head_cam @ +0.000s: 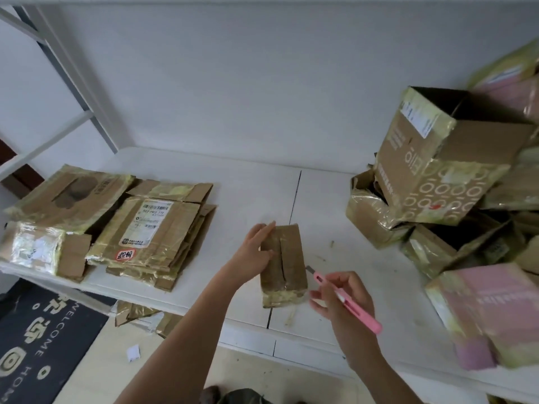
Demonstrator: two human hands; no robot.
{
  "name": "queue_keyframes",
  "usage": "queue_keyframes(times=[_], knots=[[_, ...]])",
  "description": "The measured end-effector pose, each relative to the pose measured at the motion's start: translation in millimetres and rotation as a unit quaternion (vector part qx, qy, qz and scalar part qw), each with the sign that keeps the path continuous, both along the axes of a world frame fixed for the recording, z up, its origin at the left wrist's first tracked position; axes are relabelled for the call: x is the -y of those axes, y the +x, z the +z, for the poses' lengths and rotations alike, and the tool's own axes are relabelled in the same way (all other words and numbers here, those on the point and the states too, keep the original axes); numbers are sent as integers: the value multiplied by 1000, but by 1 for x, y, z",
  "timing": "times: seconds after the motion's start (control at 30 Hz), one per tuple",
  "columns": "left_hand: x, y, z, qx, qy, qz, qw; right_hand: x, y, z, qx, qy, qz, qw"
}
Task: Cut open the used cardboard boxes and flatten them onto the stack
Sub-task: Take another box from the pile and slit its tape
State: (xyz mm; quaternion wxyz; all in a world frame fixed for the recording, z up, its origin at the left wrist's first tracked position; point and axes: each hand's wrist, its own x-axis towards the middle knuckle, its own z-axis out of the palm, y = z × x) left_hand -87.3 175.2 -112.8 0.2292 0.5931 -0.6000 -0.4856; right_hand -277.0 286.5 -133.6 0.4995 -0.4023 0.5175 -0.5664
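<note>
Left hand (254, 249) flat, fingers straight, pressing the left side of a small taped cardboard box (284, 265) near the front edge of the white surface (248, 185); slit running down its top. Right hand (342, 298) just beside it, pinching a pink utility knife (347, 300), blade out, tip near the box's right edge. Stack of flattened boxes (148, 237) at the left edge. Pile of uncut boxes (443, 182) at the right edge.

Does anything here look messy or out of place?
Yes. Cardboard scraps lie on the floor under the table's near edge, off the flattened stack. On the right, the printed box sits tilted on a jumbled pile.
</note>
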Motion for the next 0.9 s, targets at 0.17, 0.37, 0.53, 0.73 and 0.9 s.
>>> queue_keyframes(times=[0.17, 0.37, 0.53, 0.73, 0.9], knots=[[0, -4, -3, 103, -53, 104, 988, 0, 1, 3, 58, -19, -102, 993], [-12, -9, -5, 37, -11, 274, 961, 18, -13, 4, 89, -34, -144, 985], [-13, -21, -1, 260, -192, 112, 940, 40, -14, 6, 97, -46, -128, 986], [-1, -16, -14, 279, -142, -106, 944, 56, -2, -6, 85, -30, -146, 985], [6, -7, -15, 247, -64, -136, 957, 56, 9, -18, 40, -18, -151, 988]])
